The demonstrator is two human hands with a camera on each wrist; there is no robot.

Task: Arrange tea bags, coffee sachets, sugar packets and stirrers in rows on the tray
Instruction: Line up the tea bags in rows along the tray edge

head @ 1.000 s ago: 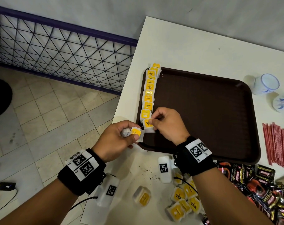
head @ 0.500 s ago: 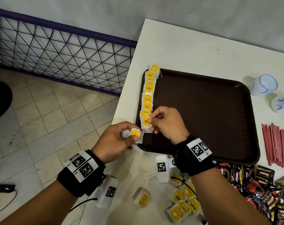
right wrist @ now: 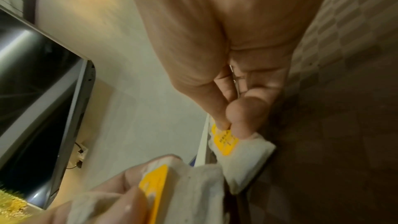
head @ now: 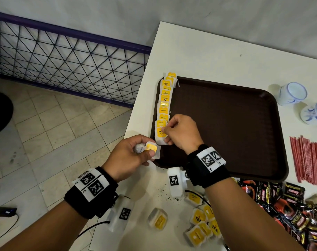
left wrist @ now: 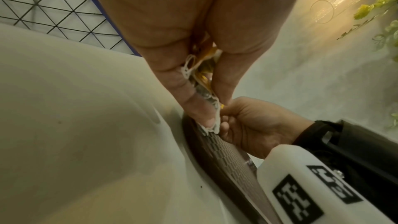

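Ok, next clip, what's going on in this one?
A person is lining up tea bags along the left edge of a brown tray. The right hand pinches the tea bag at the near end of the row, setting it in place, while the left hand holds more tea bags ready. Loose tea bags, coffee sachets and red stirrers wait on the table.

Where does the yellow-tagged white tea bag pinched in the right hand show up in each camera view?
Head: yellow-tagged white tea bag left of centre, near end of the row on the brown plastic tray.
Left wrist: only a yellow sliver at centre, above the right hand.
Right wrist: lower centre, under the fingertips.
Shared landmark: the tray's rim.
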